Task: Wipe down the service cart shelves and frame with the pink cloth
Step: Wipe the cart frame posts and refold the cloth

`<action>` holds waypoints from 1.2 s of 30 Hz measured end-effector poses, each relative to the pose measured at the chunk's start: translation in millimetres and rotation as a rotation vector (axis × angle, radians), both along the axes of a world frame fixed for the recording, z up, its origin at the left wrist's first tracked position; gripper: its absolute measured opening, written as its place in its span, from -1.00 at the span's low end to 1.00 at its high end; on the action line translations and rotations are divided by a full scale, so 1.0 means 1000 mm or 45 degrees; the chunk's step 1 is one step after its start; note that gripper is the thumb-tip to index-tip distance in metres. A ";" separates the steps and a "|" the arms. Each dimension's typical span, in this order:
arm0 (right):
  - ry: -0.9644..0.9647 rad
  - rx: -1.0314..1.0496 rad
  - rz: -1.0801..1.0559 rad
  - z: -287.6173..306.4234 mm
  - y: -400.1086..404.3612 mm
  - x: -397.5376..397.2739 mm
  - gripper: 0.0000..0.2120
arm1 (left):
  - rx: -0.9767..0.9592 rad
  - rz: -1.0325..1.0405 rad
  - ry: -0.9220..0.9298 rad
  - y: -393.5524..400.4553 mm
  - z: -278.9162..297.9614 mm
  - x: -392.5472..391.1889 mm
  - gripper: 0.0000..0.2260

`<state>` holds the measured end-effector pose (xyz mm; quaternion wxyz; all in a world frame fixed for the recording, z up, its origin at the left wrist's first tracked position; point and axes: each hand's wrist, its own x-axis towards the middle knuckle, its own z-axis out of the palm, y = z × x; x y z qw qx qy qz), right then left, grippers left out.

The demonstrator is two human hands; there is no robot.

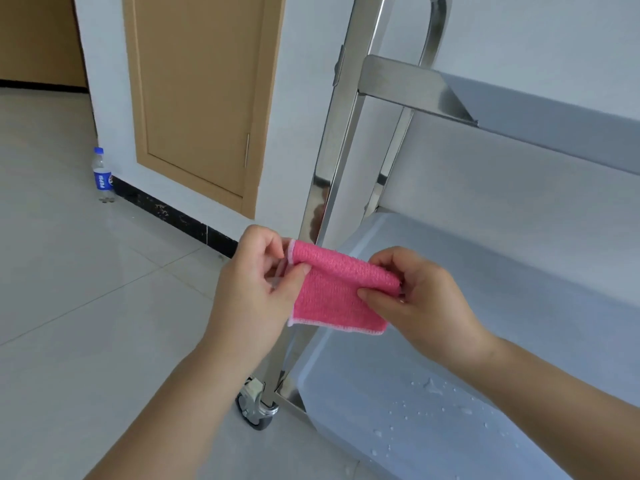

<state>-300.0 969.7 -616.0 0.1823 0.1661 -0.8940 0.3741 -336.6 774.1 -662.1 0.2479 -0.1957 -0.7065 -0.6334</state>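
Note:
A folded pink cloth [337, 292] with a pale stitched edge is stretched between both hands in front of the cart. My left hand [258, 289] pinches its upper left corner. My right hand [420, 299] pinches its right edge. The service cart stands at the right: a shiny steel upright post [329, 150] runs just behind the cloth, a grey upper shelf [540, 112] sits above, and a grey lower shelf [467, 358] carries water droplets near the front.
A caster wheel [256, 407] sits at the post's foot on the light tiled floor [86, 306]. A small Pepsi bottle [102, 174] stands by the white wall. A tan cabinet door [197, 98] is set in that wall.

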 end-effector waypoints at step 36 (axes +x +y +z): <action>-0.056 -0.387 -0.277 0.016 0.045 0.100 -0.65 | -0.113 0.428 0.051 0.062 0.136 -0.065 -0.46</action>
